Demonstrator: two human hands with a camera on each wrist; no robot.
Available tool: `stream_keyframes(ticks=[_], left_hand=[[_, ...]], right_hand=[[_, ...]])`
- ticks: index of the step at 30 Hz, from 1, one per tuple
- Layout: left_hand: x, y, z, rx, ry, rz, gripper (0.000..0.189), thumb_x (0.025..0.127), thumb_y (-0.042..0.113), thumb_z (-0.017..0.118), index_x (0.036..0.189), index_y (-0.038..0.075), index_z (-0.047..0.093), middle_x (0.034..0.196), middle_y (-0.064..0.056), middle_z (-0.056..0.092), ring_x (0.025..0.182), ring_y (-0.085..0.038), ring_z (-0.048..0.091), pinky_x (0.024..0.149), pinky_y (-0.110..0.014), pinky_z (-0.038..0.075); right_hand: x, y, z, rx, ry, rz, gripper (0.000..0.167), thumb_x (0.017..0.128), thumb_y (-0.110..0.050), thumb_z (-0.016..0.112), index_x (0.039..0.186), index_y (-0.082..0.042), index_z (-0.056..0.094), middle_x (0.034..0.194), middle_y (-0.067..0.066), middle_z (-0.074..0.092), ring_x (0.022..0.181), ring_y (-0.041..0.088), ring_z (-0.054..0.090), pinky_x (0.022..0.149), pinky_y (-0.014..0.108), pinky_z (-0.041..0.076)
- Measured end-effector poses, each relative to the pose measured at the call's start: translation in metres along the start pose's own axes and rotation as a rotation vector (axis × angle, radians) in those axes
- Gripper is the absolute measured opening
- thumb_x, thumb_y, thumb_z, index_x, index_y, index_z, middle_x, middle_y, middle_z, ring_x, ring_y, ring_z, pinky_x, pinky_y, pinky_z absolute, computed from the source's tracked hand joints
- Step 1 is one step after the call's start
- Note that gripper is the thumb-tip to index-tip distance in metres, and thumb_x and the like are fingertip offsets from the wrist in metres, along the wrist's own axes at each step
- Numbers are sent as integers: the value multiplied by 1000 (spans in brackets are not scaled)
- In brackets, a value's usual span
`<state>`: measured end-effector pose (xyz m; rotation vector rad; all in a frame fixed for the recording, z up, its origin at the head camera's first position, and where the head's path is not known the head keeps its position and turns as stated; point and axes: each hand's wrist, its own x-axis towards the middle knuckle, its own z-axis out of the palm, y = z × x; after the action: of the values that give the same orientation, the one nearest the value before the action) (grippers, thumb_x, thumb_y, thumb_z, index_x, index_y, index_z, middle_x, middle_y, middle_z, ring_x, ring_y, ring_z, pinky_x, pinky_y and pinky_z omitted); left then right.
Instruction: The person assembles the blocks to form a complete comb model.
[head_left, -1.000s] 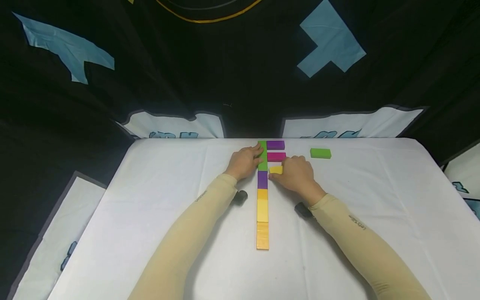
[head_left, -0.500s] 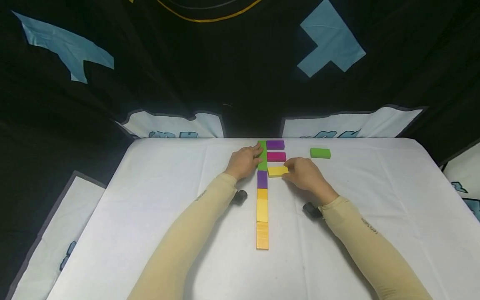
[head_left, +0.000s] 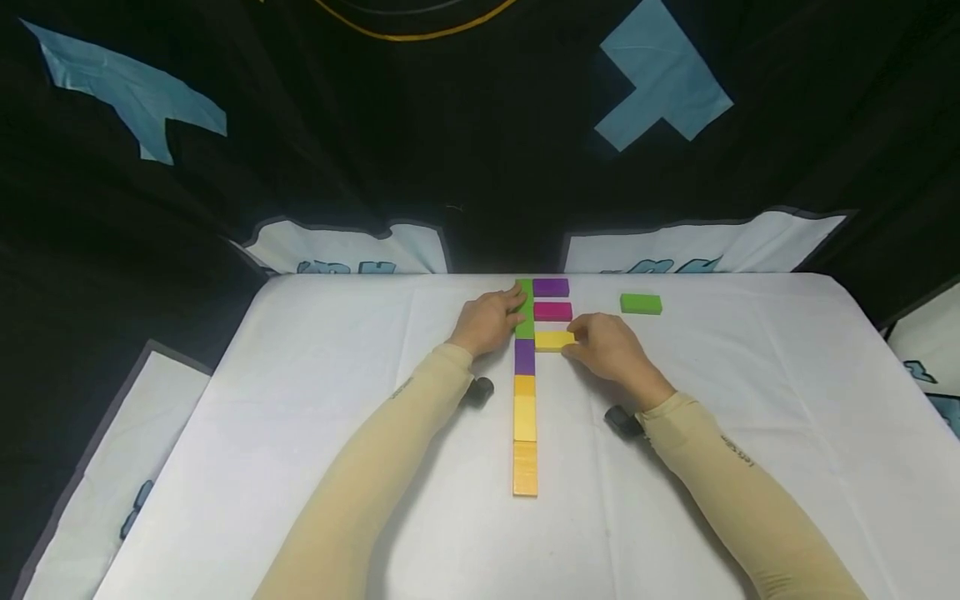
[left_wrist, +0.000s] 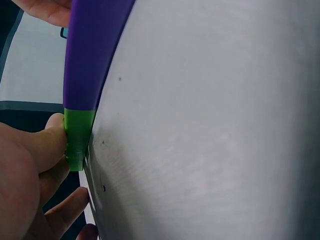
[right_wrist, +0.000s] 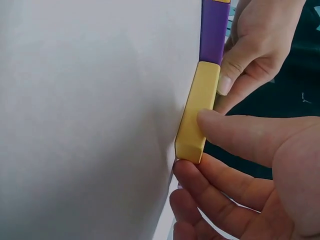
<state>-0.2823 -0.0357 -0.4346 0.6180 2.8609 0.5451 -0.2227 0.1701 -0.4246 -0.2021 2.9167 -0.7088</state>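
In the head view, a line of coloured blocks runs down the table, with a green stretch at its far end. My left hand [head_left: 486,323] rests on the green stretch [head_left: 525,327] from the left, thumb and fingertips spread along it. The left wrist view shows its thumb against the green block [left_wrist: 79,137]. My right hand [head_left: 611,346] pinches the outer end of a yellow block [head_left: 551,341] between thumb and fingers. That block lies crosswise, its inner end against the line. A magenta block [head_left: 552,312] and a purple block [head_left: 551,287] lie crosswise beyond it.
A lone green block [head_left: 641,304] lies to the right near the table's back edge. Nearer me the line continues with a purple block [head_left: 525,357] and several yellow-orange ones [head_left: 525,468]. White cloth [head_left: 225,433] covers the table, and dark curtains [head_left: 360,150] hang behind.
My right hand has slid right along the yellow block to its outer end, uncovering more of it. My left hand has stayed on the green stretch.
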Motion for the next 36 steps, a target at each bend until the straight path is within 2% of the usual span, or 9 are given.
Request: stream_keyframes(ticks=[11,16,23,28,33,36], left_hand=[[0,-1,0,-12,5,-1,51,104,32,55,152,17,44,162,3,32,147,-23,35,121,-40,26],[1,-1,1,-13,4,3,51,105,33,54,152,18,44,162,3,32,147,-23,35,121,-39,26],[0,0,0,-12,10,7,51,104,32,55,152,18,45,162,3,33,147,-23,35,121,-39,26],[1,-1,0,0,7,7,51,105,33,54,152,18,44,162,3,32,147,-23,35,121,-39,26],[0,-1,0,-11,0,2,51,105,34,54,152,18,44,162,3,31,147,-23,34,121,-40,26],[0,-1,0,-5,2,6,52,105,34,54,153,17,43,162,3,32,147,-23,35,121,-40,26]], right_hand=[[-1,0,2,31,3,11,43,90,-18,75,127,2,65,114,19,70,100,31,63,94,48,54],[-1,6,-3,107,9,41,49,90,-20,75,133,-1,61,115,18,70,100,31,64,90,47,56],[-7,24,-18,253,130,19,44,93,-23,72,133,-6,62,122,17,67,112,34,61,89,49,55],[-11,38,-28,295,236,-3,42,95,-22,70,133,-4,62,124,20,66,114,36,61,94,53,52],[-12,48,-34,356,295,38,42,95,-21,70,132,-3,62,125,22,65,115,38,61,96,54,50],[-11,54,-36,409,341,66,42,95,-22,70,133,-3,62,128,22,64,117,38,60,95,51,50]])
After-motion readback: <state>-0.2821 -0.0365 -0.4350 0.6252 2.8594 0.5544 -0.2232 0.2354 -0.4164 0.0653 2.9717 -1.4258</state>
